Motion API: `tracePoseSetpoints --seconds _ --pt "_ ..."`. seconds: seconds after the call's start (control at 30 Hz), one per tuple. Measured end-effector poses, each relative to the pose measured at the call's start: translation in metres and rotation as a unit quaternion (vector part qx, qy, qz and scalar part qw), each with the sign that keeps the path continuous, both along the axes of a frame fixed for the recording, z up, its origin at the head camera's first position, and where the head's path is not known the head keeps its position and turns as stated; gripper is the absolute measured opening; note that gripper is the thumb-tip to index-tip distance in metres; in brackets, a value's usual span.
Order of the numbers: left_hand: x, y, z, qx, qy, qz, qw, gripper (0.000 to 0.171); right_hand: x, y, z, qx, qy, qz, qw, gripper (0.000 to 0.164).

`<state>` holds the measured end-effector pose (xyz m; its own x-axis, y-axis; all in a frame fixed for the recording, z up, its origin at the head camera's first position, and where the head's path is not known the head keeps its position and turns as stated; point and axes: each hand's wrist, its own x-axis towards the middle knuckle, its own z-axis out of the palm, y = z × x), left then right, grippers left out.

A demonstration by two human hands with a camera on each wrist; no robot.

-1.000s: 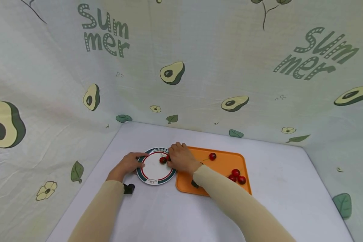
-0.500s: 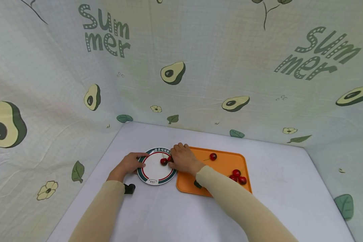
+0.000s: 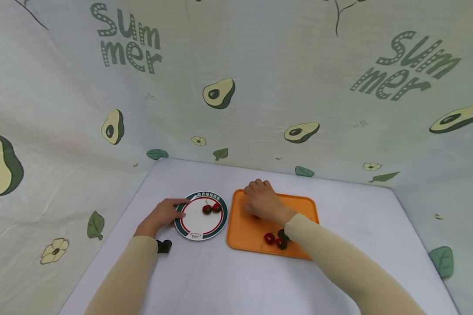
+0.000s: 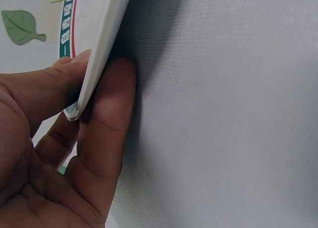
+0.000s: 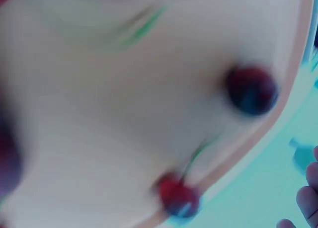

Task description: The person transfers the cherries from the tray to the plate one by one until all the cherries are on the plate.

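Observation:
A white plate (image 3: 201, 225) with a green and red patterned rim stands left of centre. My left hand (image 3: 165, 213) grips its left edge, thumb over the rim and fingers beneath, as the left wrist view shows. Two dark red cherries (image 3: 211, 208) lie on the plate's upper right part. Over the left half of the orange tray (image 3: 240, 236) is my right hand (image 3: 264, 202), fingers loosely bent, with nothing seen in them. Two more cherries (image 3: 270, 238) sit on the tray just below the right wrist. Blurred in the right wrist view, a cherry (image 5: 252, 90) lies near the tray's rim.
The white table (image 3: 205, 275) carries both plate and tray, with a narrow gap between them. Cloth walls (image 3: 260, 87) printed with avocados rise behind and at the sides. My right forearm (image 3: 339, 253) covers the tray's lower right corner.
My right hand has let go of a cherry on the plate and moved right, over the tray. The left hand keeps its grip on the plate. The head view has shifted slightly.

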<state>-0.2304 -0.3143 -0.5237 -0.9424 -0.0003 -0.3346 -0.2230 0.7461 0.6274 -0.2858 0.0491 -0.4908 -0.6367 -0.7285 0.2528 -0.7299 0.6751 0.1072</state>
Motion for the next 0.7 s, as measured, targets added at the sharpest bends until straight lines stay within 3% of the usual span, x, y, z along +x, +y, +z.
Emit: tracePoseSetpoints --seconds 0.13,0.3,0.43,0.7 --pt "0.001 -0.002 0.002 0.003 -0.003 0.003 1.0000 0.052 -0.004 0.038 0.002 -0.025 -0.016 -0.025 0.999 0.037" --pt "0.003 -0.003 0.006 -0.006 0.004 -0.003 1.0000 0.052 -0.010 0.073 -0.003 0.016 -0.052 -0.060 0.997 0.044" --pt "0.004 -0.002 0.009 -0.003 0.002 -0.002 1.0000 0.051 -0.011 0.084 -0.009 0.042 -0.066 -0.064 0.995 0.047" --pt "0.002 0.003 0.002 0.008 0.001 0.000 1.0000 0.052 -0.013 0.093 -0.017 0.052 -0.054 -0.055 0.996 0.045"
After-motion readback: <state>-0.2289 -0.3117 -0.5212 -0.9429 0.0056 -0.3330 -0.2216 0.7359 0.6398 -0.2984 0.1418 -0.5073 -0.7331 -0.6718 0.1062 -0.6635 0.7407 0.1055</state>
